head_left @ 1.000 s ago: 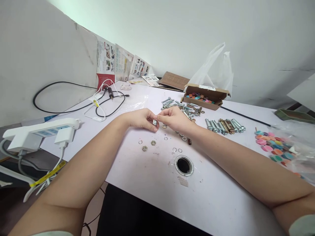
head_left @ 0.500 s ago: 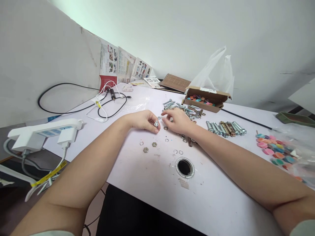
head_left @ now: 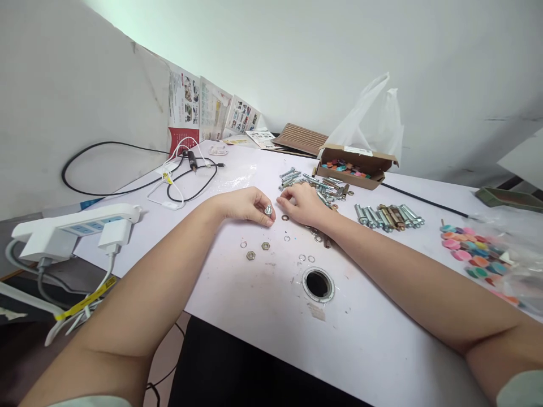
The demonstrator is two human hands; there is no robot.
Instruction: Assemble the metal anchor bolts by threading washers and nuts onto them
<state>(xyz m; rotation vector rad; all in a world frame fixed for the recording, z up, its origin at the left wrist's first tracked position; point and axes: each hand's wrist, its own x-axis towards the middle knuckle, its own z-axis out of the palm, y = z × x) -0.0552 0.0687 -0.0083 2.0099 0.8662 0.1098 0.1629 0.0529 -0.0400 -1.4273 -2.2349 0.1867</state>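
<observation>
My left hand (head_left: 248,206) is closed around a silvery bolt (head_left: 268,210); its end shows between thumb and fingers, and the rest is hidden in the hand. Just to the right, my right hand (head_left: 303,202) rests low on the table with its fingers bent down and drawn together. Whatever lies under those fingertips is hidden. A dark washer (head_left: 285,217) lies between the two hands. Nearer me are two hex nuts, one nut (head_left: 265,246) behind the other nut (head_left: 250,256), and thin ring washers (head_left: 302,258). Behind my right hand spreads a pile of bolts and sleeves (head_left: 326,183).
A row of expansion bolts (head_left: 388,217) lies to the right, before a cardboard box (head_left: 352,176) of coloured pieces. More coloured discs (head_left: 475,251) are at far right. A round hole (head_left: 318,284) opens in the tabletop. A power strip (head_left: 80,223) and cables (head_left: 193,198) occupy the left.
My right hand has come down, its fingers drawing together over the spot where a small metal ring lay. My left hand keeps its hold on the bolt, nearly still.
</observation>
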